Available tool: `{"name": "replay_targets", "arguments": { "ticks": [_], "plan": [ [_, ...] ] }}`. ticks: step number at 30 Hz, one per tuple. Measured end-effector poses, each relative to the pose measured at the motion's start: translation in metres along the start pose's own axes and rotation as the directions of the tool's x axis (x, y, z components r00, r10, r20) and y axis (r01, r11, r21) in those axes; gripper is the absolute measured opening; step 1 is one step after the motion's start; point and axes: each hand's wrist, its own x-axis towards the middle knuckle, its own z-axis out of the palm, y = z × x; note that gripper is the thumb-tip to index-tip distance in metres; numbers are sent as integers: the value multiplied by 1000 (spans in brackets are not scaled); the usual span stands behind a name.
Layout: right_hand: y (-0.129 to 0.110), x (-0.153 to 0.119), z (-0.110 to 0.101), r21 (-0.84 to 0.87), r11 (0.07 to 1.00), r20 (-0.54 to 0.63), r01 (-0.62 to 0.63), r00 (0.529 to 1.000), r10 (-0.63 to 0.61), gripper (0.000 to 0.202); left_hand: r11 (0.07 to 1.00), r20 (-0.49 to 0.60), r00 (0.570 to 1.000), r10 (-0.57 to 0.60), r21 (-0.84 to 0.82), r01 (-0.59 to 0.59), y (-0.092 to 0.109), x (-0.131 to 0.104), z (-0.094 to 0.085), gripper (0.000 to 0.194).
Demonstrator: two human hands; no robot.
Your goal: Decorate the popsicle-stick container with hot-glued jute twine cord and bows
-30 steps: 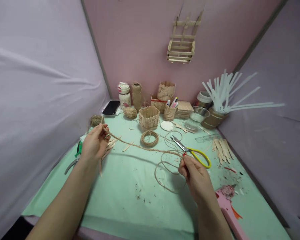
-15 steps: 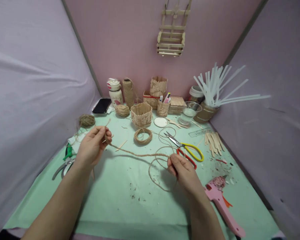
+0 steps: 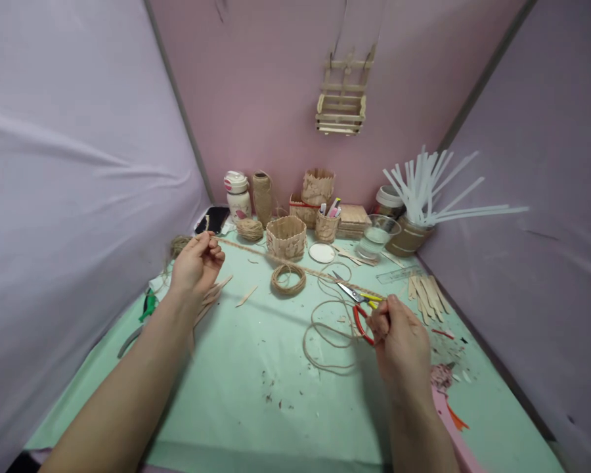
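A braided length of twine (image 3: 261, 252) stretches taut through the air above the table. My left hand (image 3: 197, 259) pinches one end, and a short tail sticks up past the fingers. The other end is closed in my right hand (image 3: 398, 332), at the right beside the scissors (image 3: 349, 291) with one yellow and one red handle. Loose twine (image 3: 320, 364) lies in loops on the table to the left of that hand. Behind the braid sit a coil of twine (image 3: 288, 291) and a six-sided wooden basket (image 3: 285, 240).
Wooden sticks (image 3: 426, 299) lie at the right, near a pink glue gun (image 3: 453, 427) partly behind my right arm. A glass bowl of water (image 3: 377, 238) and a jar of white glue sticks (image 3: 408, 236) stand at the back. Green-handled pliers (image 3: 148, 304) lie left.
My hands have moved farther apart, the right one going right and the left one up. The braid, sagging slightly before, is now longer between them and straight. The view has tilted up a little.
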Motion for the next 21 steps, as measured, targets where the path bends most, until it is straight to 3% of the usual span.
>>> {"name": "replay_targets", "arguments": {
  "ticks": [7,14,18,21],
  "plan": [
    [-2,17,5,74,996,-15,-39,999,41,32,993,75,995,-72,-83,79,5,11,5,16],
    [-2,41,15,99,993,-84,-67,994,75,29,960,75,963,-258,-94,264,12,25,9,12],
    [1,59,21,111,991,-102,-77,991,88,24,943,89,945,-314,-89,321,12,42,12,21],
    [2,76,29,120,991,-86,-55,994,66,20,939,69,940,-334,-59,339,8,64,19,13]
  ]
}}
